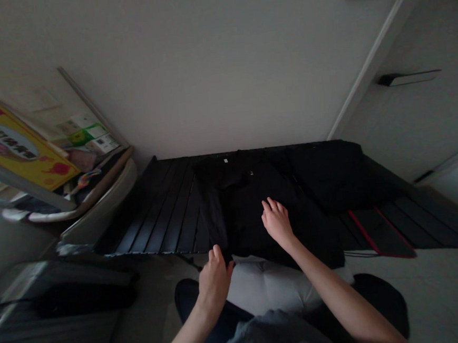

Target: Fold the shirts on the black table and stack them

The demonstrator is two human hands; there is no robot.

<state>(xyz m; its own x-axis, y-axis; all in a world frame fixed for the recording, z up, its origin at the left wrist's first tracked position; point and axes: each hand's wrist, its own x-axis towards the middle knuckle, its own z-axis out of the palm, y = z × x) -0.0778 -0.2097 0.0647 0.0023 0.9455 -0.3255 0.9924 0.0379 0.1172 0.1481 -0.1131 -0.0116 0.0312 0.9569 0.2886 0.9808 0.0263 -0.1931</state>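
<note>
A black long-sleeved top [251, 201] lies spread on a dark slatted surface [156, 203] in front of me, its lower part hanging toward my lap. A small white mark shows near its far edge and another on its chest. My left hand [215, 273] is closed at the near left edge of the top, by the end of a sleeve, with thumb and fingers pinching the cloth. On the middle of the top rests my right hand [277, 219], palm down, its fingers slightly bent and apart. Another dark piece of clothing [332, 176] lies to the right.
At the left stands a basket [107, 191] holding a yellow printed box [24, 142]. A red-edged dark flat item [392, 232] lies on the right of the slatted surface. Behind is a pale wall [221, 77], with a door handle [408, 78] at right. A grey cushion [265, 282] lies on my lap.
</note>
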